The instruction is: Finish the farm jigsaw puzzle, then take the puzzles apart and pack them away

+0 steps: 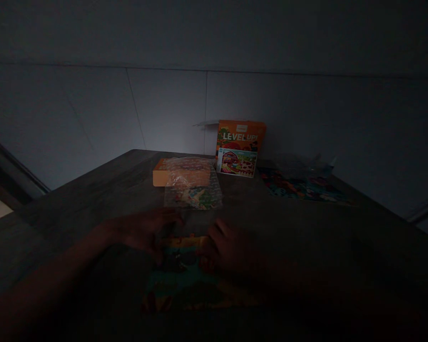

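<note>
A partly assembled jigsaw puzzle [185, 280] in teal, yellow and dark colours lies on the table in front of me. My left hand [142, 233] is at its upper left corner, thumb and fingers apart, the thumb close to the puzzle's left edge. On the upper right part of the puzzle rests my right hand [224, 249], its fingers curled in and bunched together. Whatever those fingers pinch, if anything, is too dark to make out. The puzzle's lower right side fades into shadow beside my right forearm.
Farther back on the grey table [92, 194] lie an orange box part [160, 178] and a clear plastic bag [192, 190] with printed pieces. An orange "LEVEL UP!" box [240, 135] stands by the wall behind a farm picture card [237, 162]. Another colourful puzzle [303, 187] lies at right.
</note>
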Tool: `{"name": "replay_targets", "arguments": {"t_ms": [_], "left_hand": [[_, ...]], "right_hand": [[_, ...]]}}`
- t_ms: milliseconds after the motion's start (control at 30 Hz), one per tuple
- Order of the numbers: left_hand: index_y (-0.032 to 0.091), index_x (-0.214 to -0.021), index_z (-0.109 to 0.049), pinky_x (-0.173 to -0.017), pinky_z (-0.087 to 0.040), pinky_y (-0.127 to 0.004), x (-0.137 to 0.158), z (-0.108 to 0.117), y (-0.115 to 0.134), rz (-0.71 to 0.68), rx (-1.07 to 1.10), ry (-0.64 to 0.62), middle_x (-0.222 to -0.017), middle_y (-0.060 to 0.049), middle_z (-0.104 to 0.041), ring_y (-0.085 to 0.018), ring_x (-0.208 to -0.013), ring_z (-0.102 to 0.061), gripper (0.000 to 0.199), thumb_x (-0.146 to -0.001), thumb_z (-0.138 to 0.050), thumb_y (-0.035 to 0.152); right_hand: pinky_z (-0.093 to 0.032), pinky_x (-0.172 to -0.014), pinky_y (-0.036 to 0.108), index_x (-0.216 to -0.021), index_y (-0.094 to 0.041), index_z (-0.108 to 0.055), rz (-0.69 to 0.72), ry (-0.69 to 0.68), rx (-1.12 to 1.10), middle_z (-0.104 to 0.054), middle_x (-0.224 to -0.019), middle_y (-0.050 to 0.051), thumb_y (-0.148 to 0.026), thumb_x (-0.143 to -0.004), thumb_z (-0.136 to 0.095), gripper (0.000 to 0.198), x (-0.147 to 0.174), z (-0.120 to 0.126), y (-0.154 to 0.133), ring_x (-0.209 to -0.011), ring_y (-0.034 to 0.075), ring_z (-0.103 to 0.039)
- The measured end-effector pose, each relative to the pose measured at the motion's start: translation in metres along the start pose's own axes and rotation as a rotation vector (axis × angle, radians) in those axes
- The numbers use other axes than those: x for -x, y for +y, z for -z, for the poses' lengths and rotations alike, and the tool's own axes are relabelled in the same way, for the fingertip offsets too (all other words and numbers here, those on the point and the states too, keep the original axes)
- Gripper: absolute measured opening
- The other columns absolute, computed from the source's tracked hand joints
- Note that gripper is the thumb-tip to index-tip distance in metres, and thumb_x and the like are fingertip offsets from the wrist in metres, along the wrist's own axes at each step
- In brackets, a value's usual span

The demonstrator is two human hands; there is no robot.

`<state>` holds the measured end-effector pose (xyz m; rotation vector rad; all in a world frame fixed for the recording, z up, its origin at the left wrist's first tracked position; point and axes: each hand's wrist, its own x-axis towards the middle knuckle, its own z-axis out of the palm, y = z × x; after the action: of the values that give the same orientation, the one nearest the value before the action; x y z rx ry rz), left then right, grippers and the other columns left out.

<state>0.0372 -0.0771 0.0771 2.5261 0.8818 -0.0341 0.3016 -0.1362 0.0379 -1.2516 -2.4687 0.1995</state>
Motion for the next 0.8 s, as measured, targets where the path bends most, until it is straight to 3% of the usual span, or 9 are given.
{"name": "replay_targets", "arguments": {"t_ms": [100, 233, 367, 567, 700, 800], "left_hand": [[0.021, -0.116, -0.054, -0.086, -0.044, -0.029, 0.002, 0.000, 0.005, 0.000, 0.057, -0.077, -0.117, -0.004, -0.055, -0.027, -0.108, -0.052, 0.070, -0.056, -0.086, 0.037], [0.020, -0.114, -0.054, -0.084, -0.043, -0.028, 0.003, 0.003, 0.011, 0.031, 0.068, -0.120, -0.112, -0.003, -0.055, -0.025, -0.105, -0.052, 0.063, -0.059, -0.083, 0.032], [0.018, -0.104, -0.055, -0.079, -0.042, -0.028, 0.000, 0.000, 0.008, -0.004, 0.059, -0.084, -0.108, -0.004, -0.054, -0.025, -0.100, -0.052, 0.052, -0.062, -0.080, 0.034], [0.018, -0.102, -0.055, -0.072, -0.041, -0.026, -0.009, -0.011, 0.004, -0.113, 0.069, 0.011, -0.102, -0.004, -0.055, -0.021, -0.090, -0.052, 0.050, -0.063, -0.080, 0.038], [0.019, -0.099, -0.057, -0.072, -0.041, -0.026, -0.012, -0.015, 0.004, -0.126, 0.085, 0.031, -0.102, -0.004, -0.055, -0.022, -0.091, -0.052, 0.049, -0.061, -0.082, 0.037], [0.019, -0.099, -0.057, -0.074, -0.042, -0.028, -0.013, -0.015, 0.004, -0.127, 0.100, 0.048, -0.103, -0.004, -0.055, -0.022, -0.092, -0.053, 0.045, -0.064, -0.081, 0.033]], "right_hand": [[-0.041, -0.073, 0.033, -0.094, -0.013, -0.059, 0.001, -0.023, 0.135, -0.057, -0.096, 0.011, -0.043, -0.095, -0.047, 0.032, 0.001, -0.014, 0.000, -0.084, 0.022, -0.054], [-0.041, -0.080, 0.038, -0.099, -0.011, -0.059, -0.006, -0.019, 0.151, -0.058, -0.097, 0.013, -0.053, -0.093, -0.045, 0.045, 0.000, -0.013, 0.000, -0.091, 0.026, -0.053], [-0.042, -0.081, 0.039, -0.101, -0.010, -0.059, -0.049, -0.061, 0.142, -0.059, -0.098, 0.014, -0.060, -0.091, -0.044, 0.053, -0.003, -0.007, 0.001, -0.091, 0.027, -0.054], [-0.040, -0.085, 0.038, -0.092, -0.010, -0.064, -0.071, -0.153, 0.171, -0.060, -0.097, 0.015, -0.055, -0.093, -0.043, 0.050, -0.004, 0.006, 0.002, -0.095, 0.027, -0.055], [-0.039, -0.081, 0.036, -0.090, -0.010, -0.064, -0.091, -0.122, 0.133, -0.061, -0.095, 0.014, -0.055, -0.094, -0.042, 0.051, -0.003, 0.003, 0.004, -0.092, 0.026, -0.056], [-0.036, -0.068, 0.031, -0.089, -0.012, -0.063, -0.113, -0.098, 0.059, -0.062, -0.087, 0.010, -0.052, -0.094, -0.042, 0.045, -0.003, -0.002, 0.003, -0.078, 0.020, -0.055]]}}
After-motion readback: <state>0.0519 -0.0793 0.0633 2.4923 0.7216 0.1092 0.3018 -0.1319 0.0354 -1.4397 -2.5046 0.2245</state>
